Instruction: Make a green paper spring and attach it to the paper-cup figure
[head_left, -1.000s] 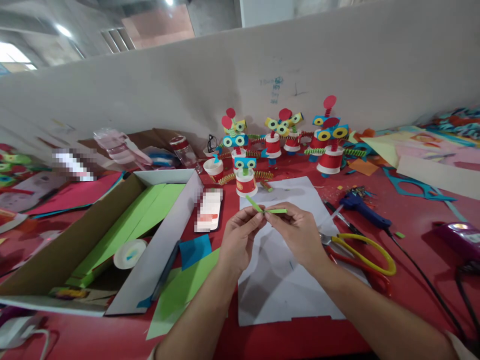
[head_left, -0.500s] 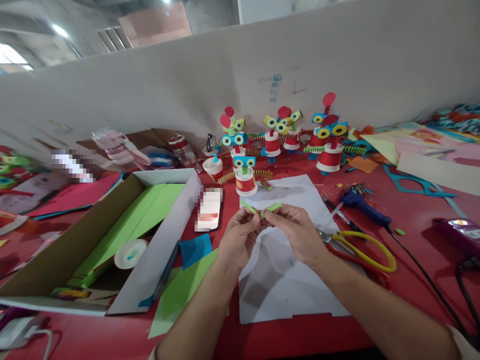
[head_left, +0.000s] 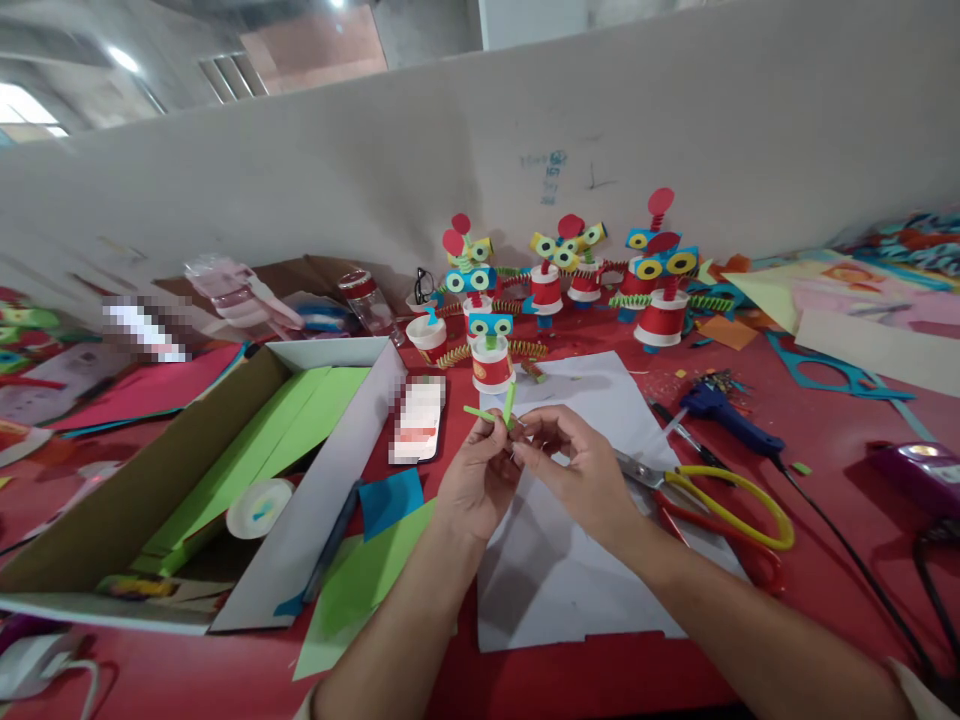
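Observation:
Two narrow arms of a green paper strip (head_left: 510, 404) stick out above my left hand (head_left: 476, 478), one upright and one pointing left. That hand pinches it between thumb and fingers. My right hand (head_left: 577, 465) has its fingers bent in against the same small piece from the right; the fold between the fingertips is mostly hidden. Both hands are held over a white board (head_left: 555, 590). Just beyond them stands a red and white paper-cup figure (head_left: 493, 365) with blue eyes-piece and coiled paper arms.
Scissors (head_left: 727, 490) and a blue glue gun (head_left: 731, 420) lie at the right. A white box (head_left: 322, 520) with green paper is at the left, beside a phone (head_left: 418, 420) and blue paper (head_left: 391, 503). Several cup figures (head_left: 660, 318) line the wall.
The strip's right arm has swung from pointing right to standing upright. My right hand has shifted its fingers to the right side of the fold, while my left keeps its pinch.

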